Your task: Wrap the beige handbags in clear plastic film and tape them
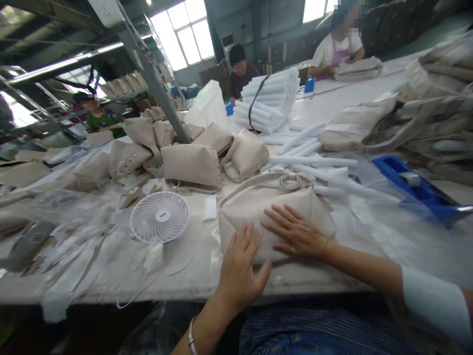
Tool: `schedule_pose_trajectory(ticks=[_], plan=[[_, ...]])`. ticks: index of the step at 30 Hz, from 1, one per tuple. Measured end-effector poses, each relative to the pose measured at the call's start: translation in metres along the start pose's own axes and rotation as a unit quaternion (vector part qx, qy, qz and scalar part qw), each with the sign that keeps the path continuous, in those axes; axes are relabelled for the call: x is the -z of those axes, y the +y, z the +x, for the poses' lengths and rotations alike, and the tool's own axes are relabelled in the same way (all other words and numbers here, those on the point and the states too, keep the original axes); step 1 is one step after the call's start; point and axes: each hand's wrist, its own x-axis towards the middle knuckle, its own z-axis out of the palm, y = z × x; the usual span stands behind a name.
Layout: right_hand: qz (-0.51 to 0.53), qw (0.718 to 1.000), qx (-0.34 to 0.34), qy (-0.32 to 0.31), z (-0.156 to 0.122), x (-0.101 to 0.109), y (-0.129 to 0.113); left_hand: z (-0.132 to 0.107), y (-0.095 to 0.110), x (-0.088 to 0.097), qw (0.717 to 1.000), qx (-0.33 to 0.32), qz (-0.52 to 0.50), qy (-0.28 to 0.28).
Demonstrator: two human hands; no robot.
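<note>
In the head view a beige handbag (236, 217) lies on the table right in front of me, with its strap running along the top and a coiled strap end (289, 181) resting there. My left hand (242, 266) touches the bag's near left part, thumb and fingers apart. Spread flat on the bag's front panel is my right hand (295, 231), fingers stretched to the left. Neither hand grips anything. The bag's underside is hidden.
A white fan (160, 217) stands left of the bag. Beige bags (190, 165) are heaped behind it. White foam tubes (314, 161) and a bundle (269, 98) lie beyond. At right are a blue tape dispenser (417, 187) and piled bags (436, 118). Co-workers (338, 52) sit opposite.
</note>
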Motion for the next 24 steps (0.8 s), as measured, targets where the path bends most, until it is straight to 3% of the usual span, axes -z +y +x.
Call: schedule_pose_trajectory(ticks=[4,8,13,16,17,18,19,21,22,24], plan=[[0.012,1.0,-0.006,0.013,-0.001,-0.001,-0.001,0.035,0.003,-0.035,0.995,0.024,0.054,0.078],[0.034,0.999,-0.005,0.03,-0.001,-0.003,0.001,0.038,-0.004,-0.071,0.988,0.027,0.1,0.117],[0.119,0.984,-0.007,0.136,-0.011,0.001,-0.011,0.034,-0.008,-0.08,0.98,0.01,0.126,0.155],[0.266,0.94,-0.099,0.19,-0.032,0.003,-0.044,0.036,-0.006,-0.08,0.979,0.022,0.117,0.168],[0.336,0.907,-0.174,0.184,-0.04,0.003,-0.057,0.037,-0.005,-0.081,0.979,0.025,0.111,0.171],[0.414,0.854,-0.27,0.164,-0.047,0.004,-0.069,0.037,-0.005,-0.081,0.979,0.026,0.106,0.174],[0.491,0.779,-0.367,0.134,-0.054,0.004,-0.079,0.037,-0.005,-0.081,0.979,0.026,0.101,0.175],[0.609,0.597,-0.516,0.082,-0.062,0.007,-0.091,0.037,-0.005,-0.08,0.98,0.026,0.099,0.172],[0.652,0.516,-0.552,0.067,-0.064,0.009,-0.093,0.037,-0.005,-0.079,0.981,0.026,0.099,0.166],[0.719,0.403,-0.562,0.066,-0.064,0.014,-0.091,0.037,-0.006,-0.078,0.983,0.027,0.101,0.154]])
